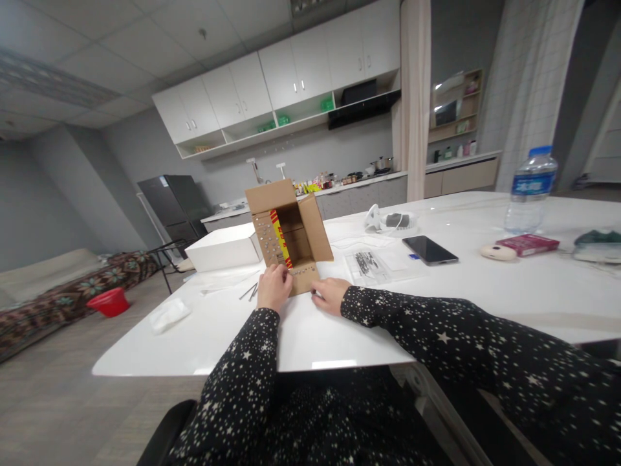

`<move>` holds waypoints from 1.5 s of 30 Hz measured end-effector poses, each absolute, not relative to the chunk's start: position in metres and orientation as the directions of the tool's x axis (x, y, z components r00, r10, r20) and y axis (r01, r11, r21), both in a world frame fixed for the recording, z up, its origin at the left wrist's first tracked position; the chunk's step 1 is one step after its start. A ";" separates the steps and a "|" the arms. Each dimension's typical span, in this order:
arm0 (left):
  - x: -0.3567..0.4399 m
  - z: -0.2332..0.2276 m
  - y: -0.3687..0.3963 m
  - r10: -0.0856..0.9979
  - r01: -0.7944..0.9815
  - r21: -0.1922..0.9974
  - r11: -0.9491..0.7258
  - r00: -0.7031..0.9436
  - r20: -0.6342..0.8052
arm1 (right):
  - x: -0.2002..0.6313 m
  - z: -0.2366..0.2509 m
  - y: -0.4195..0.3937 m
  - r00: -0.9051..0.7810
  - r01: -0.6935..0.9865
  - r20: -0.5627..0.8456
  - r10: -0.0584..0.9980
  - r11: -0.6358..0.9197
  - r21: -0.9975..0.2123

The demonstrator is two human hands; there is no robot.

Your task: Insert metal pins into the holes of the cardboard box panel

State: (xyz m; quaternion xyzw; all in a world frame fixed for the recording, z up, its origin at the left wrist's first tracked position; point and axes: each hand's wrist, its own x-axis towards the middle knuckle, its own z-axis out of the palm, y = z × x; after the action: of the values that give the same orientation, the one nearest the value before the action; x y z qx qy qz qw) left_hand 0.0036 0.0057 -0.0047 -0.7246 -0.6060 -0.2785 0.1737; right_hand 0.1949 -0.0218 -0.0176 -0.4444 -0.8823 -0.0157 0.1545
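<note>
An open cardboard box [297, 243] stands on the white table with its flaps spread and its opening toward me. Red-and-yellow tape runs down its left part, and many small shiny bits dot the cardboard there. My left hand [275, 288] is closed at the box's lower left corner, its fingers bent against the front flap [303, 279]. Beside that flap's right edge, my right hand [331, 296] rests low with curled fingers. A tiny dark spot shows at its fingertips, too small to name. Thin dark sticks [248, 291] lie left of my left hand.
Behind the box on the left is a white box [226, 247]. Crumpled white tissue [169, 315] lies near the left edge. To the right are a clear tray of dark pieces [367, 265], a phone [429, 250], a pink packet [528, 244] and a water bottle [531, 191].
</note>
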 end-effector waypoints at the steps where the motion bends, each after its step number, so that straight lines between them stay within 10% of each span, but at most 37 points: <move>1: 0.003 -0.005 0.006 0.779 0.974 0.091 -0.206 0.107 0.618 | 0.195 -0.018 -0.022 -0.558 0.788 0.289 0.778 0.606 -0.109; 45: -0.015 -0.009 0.009 0.841 0.972 0.208 -0.110 -0.021 0.541 | 0.196 -0.018 -0.021 -0.553 0.794 0.279 0.785 0.598 -0.109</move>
State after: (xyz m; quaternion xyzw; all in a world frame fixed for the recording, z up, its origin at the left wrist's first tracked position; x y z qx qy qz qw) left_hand -0.0150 0.0087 -0.0087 -0.6900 -0.6569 -0.2808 0.1168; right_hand 0.1959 -0.0212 -0.0184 -0.4483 -0.8810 -0.0150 0.1506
